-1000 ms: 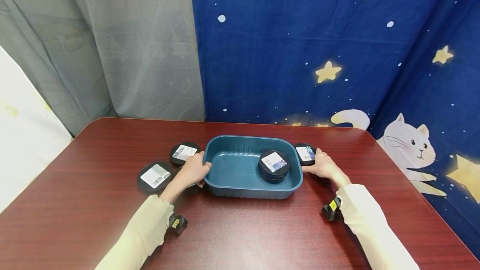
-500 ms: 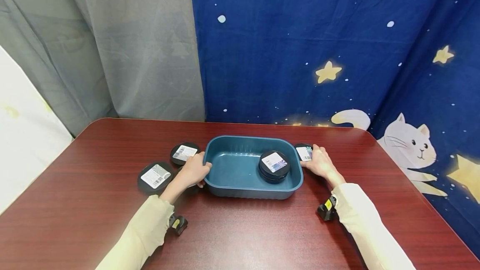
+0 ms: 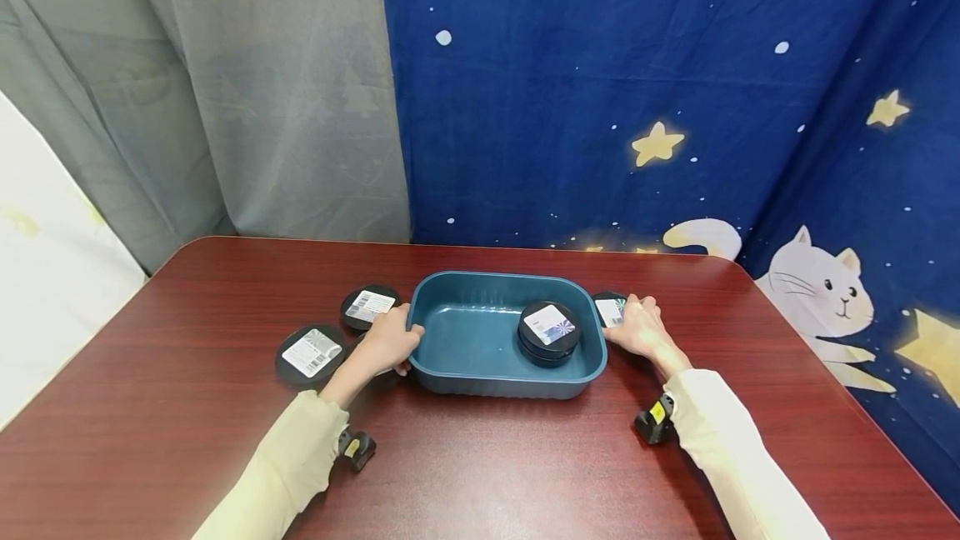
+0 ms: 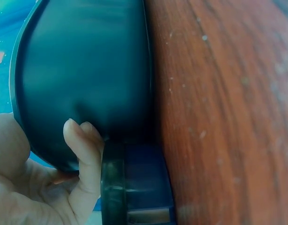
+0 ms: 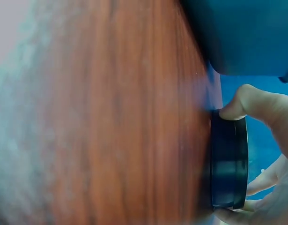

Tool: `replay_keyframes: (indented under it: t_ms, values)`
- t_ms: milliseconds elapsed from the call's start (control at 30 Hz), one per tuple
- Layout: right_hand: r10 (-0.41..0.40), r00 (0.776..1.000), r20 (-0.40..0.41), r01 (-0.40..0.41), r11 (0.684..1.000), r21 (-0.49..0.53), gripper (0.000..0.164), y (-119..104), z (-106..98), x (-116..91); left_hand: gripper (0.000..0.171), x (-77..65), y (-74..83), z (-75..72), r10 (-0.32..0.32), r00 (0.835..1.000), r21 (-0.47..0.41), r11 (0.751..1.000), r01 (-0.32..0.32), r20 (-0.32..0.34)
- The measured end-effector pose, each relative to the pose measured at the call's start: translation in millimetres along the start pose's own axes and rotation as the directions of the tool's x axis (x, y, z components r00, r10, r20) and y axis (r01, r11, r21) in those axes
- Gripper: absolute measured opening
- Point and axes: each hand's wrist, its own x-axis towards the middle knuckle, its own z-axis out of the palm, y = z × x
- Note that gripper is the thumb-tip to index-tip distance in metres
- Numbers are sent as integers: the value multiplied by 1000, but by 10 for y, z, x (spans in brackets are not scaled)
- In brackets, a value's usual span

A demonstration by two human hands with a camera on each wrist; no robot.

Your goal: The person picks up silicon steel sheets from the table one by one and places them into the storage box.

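A teal rectangular plastic bin (image 3: 465, 344) stands mid-table in the head view. My left hand (image 3: 388, 337) grips its left rim, thumb over the edge and fingers against the outer wall (image 4: 83, 65). Right of the bin, my right hand (image 3: 639, 327) holds a round black container (image 3: 609, 310) with a white label. The right wrist view shows my thumb on one side of that container (image 5: 229, 161) and fingers on the other; it is on the table or very close to it. Inside the bin's right half lies another round black container (image 3: 548, 332), perhaps stacked on one more.
Left of the bin lie two labelled round black containers, one farther back (image 3: 369, 307) and one nearer (image 3: 311, 354). Another sits partly hidden under my left hand, its side (image 4: 136, 185) close to my fingers. Behind the red-brown wooden table (image 3: 480, 473) hang grey and blue curtains.
My right hand has moved left and closed round the container beside the bin, which has shifted slightly. My left hand and the bin stay put.
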Motion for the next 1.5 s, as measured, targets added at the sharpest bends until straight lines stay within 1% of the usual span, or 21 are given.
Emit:
replay_keyframes:
  t_ms: [167, 400, 533, 767, 867, 967, 1100, 1300, 1500]
  values:
    - [16, 1000, 15, -16, 1000, -6, 77, 5, -26, -23, 32, -6, -5, 0, 1, 1000, -3, 1000, -1, 5]
    - [40, 999, 34, -41, 999, 27, 79, 60, -66, -63, 33, -16, 3, -2, 34, 999, 31, 999, -33, -24]
    - [39, 998, 45, -40, 999, 31, 76, 101, -93, -83, 34, -15, 11, -7, 21, 1000, 27, 999, -21, -20]
    - [8, 999, 43, -10, 999, 36, 75, 177, -133, -132, 35, -5, 13, -7, 1, 1000, 5, 1000, -1, -4]
    - [14, 999, 47, -16, 999, 37, 71, 184, -151, -155, 35, 1, 11, -8, 4, 1000, 10, 1000, -4, -5]
    - [26, 998, 51, -27, 999, 23, 70, 176, -166, -168, 34, 2, 7, -11, 9, 1000, 19, 1000, -8, -10]
    - [29, 999, 44, -29, 1000, 6, 76, 154, -183, -184, 34, 4, 5, -12, 8, 1000, 20, 1000, -7, -10]
    - [3, 1000, 15, -4, 1000, 15, 85, 117, -212, -228, 36, 3, 10, -11, -1, 1000, 0, 1000, 1, 5]
    - [-26, 999, -34, 27, 999, 38, 84, 105, -237, -268, 37, -10, 16, -13, 0, 1000, 7, 1000, 0, 5]
